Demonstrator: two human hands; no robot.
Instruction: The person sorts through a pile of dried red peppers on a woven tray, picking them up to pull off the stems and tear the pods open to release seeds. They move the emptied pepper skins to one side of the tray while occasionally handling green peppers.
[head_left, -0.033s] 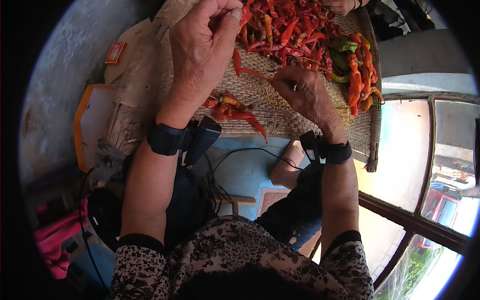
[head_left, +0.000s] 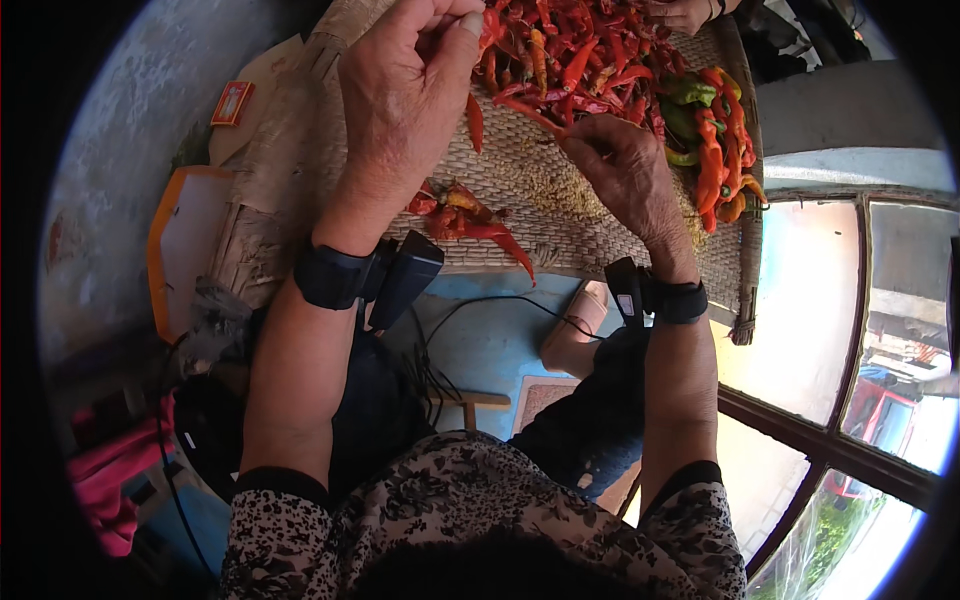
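My left hand (head_left: 400, 100) is closed at the top of the view, thumb pressed to the fingers, pinching a red chili pepper (head_left: 490, 28) at the fringe of a large heap of red chilies (head_left: 590, 60). Between thumb and fingers of my right hand (head_left: 628, 178) is the end of a slender orange-red chili pepper (head_left: 530, 112), which points up and left toward the heap. One loose chili (head_left: 474, 124) lies below my left hand. Several torn red and yellowish chilies (head_left: 465, 218) lie near the mat's front edge. Pale seeds (head_left: 565, 195) are scattered over the woven mat (head_left: 345, 115).
Fresh red and green peppers (head_left: 710, 150) are piled at the right edge. Another person's hand (head_left: 680, 12) is at the far side. At left are a small red box (head_left: 232, 103) and an orange-rimmed panel (head_left: 165, 250). A black cable (head_left: 480, 303) runs below; a window (head_left: 830, 400) is at right.
My right hand has shifted slightly down and right, and the slender chili in it now sits higher, angled against the heap. My left hand has stayed in place.
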